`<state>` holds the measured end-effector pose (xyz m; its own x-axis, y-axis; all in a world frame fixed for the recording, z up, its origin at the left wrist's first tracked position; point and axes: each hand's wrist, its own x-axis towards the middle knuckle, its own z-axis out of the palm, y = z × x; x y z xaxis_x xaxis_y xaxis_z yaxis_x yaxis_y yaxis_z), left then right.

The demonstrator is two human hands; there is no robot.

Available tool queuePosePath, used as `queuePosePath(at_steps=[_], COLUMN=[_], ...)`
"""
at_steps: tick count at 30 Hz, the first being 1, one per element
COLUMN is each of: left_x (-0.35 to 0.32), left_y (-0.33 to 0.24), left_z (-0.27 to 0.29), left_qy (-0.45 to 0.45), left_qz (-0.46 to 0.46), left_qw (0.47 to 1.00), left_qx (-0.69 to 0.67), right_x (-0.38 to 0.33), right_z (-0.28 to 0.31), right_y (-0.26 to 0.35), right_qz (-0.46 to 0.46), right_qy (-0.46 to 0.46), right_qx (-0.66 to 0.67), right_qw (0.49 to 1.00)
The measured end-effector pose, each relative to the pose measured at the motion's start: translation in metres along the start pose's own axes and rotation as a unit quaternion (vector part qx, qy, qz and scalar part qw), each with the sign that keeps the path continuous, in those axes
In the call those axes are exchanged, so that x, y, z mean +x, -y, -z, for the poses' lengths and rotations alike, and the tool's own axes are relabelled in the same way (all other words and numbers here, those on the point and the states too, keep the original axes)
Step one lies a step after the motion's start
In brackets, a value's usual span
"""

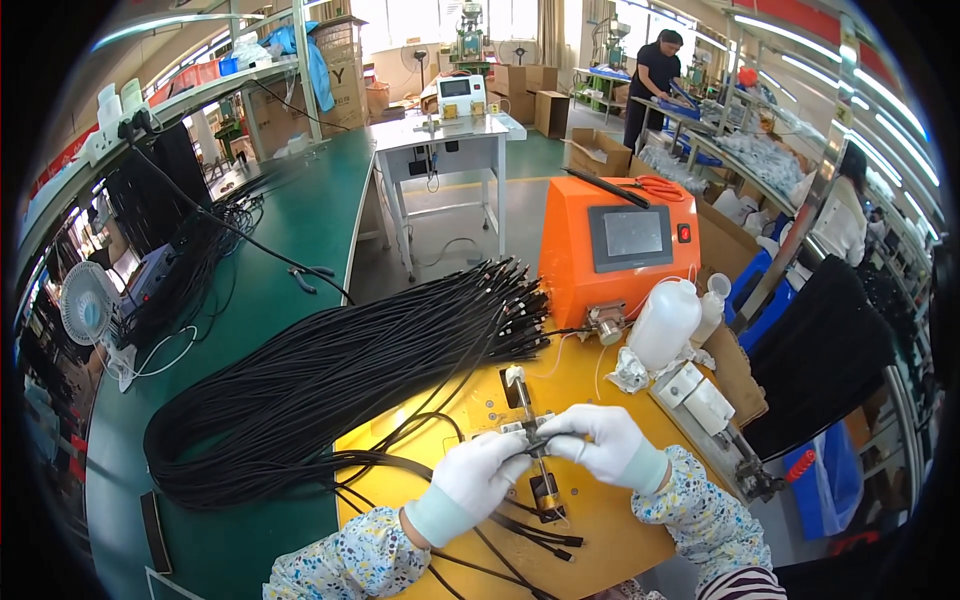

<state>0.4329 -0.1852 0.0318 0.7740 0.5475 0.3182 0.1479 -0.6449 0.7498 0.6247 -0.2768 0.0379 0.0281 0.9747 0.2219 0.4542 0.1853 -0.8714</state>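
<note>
Both hands wear white gloves and meet over a metal clamp fixture [524, 396] on a yellow work plate [610, 530]. Between the fingertips of my left hand [478, 480] and my right hand [603, 445] is a short stretch of black cable [538, 442], pinched from both sides. The fingers partly cover it, so its end cannot be made out. A thick looped bundle of black cables [320, 390] lies to the left, its plug ends fanned out toward the machine. Several loose cable ends [550, 540] rest below my left hand.
An orange machine [565, 235] with a screen stands behind the plate. White bottles [668, 322] and a metal device [695, 400] sit at its right. Pliers [312, 275] lie on the green table [290, 240]; a small fan [90, 300] stands far left. Another person [655, 80] works at the back.
</note>
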Motion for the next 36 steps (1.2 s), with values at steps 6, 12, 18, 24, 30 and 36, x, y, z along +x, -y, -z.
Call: queuePosePath(at_steps=[6,12,18,24,30,36], left_x=[0.003,0.006,0.006,0.005,0.005,0.002], left_y=[0.014,0.029,0.019,0.011,0.016,0.022], left_z=[-0.001,-0.008,0.001,0.002,-0.002,-0.009], left_qy=[0.004,-0.014,0.02,0.05,0.043,-0.002], left_qz=[0.014,-0.079,0.01,0.153,0.15,-0.033], left_qw=[0.999,0.98,1.0,0.971,0.967,0.975], left_qx=[0.042,0.181,0.005,-0.178,-0.201,0.222], right_x=[0.0,0.006,0.005,0.003,0.004,0.012], right_z=[-0.001,0.002,0.001,0.0,-0.003,0.001], right_y=[-0.013,-0.022,-0.008,0.0,-0.004,-0.024], right_qz=[-0.118,-0.051,-0.05,-0.173,-0.166,0.013], right_qy=[-0.041,-0.036,-0.027,-0.003,-0.011,-0.025], right_qx=[0.126,-0.063,-0.019,0.14,0.125,-0.127], right_qw=[0.984,0.996,0.998,0.975,0.978,0.992])
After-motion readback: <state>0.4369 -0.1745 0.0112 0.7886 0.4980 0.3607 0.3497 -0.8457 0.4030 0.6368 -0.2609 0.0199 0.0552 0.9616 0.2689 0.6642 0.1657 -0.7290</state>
